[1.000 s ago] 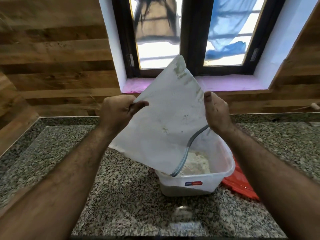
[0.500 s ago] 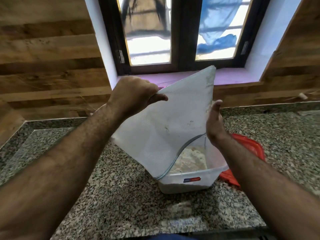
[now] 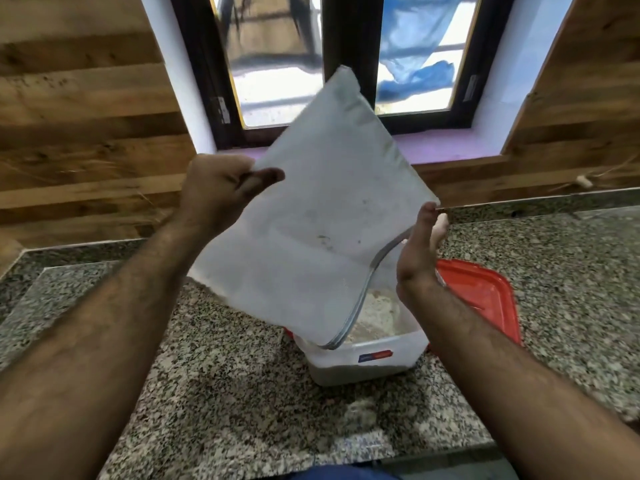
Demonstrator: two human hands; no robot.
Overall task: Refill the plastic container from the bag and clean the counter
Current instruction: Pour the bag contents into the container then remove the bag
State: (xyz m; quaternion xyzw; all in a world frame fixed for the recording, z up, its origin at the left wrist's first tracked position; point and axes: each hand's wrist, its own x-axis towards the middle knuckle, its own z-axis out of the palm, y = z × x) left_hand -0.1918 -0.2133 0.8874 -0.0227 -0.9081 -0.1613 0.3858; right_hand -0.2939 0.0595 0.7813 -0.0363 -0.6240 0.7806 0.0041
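Now emptying bag (image 3: 311, 230) into plastic container (image 3: 367, 358): left hand (image 3: 221, 192) pinching bag edge, right hand (image 3: 419, 258) open, flat beside it. Next probably tapping out remainder, then wiping bench (image 3: 207, 375).

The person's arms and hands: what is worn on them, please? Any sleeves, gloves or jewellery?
Nothing is worn. Both forearms are bare as far as the picture's edge, with no sleeve in view. The left hand and the right hand have no gloves, and no watch, bracelet or ring shows on the wrists or fingers. The forearms have visible hair.

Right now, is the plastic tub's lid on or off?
Off. The tub stands open with pale powder inside, and the red lid lies on the counter behind it.
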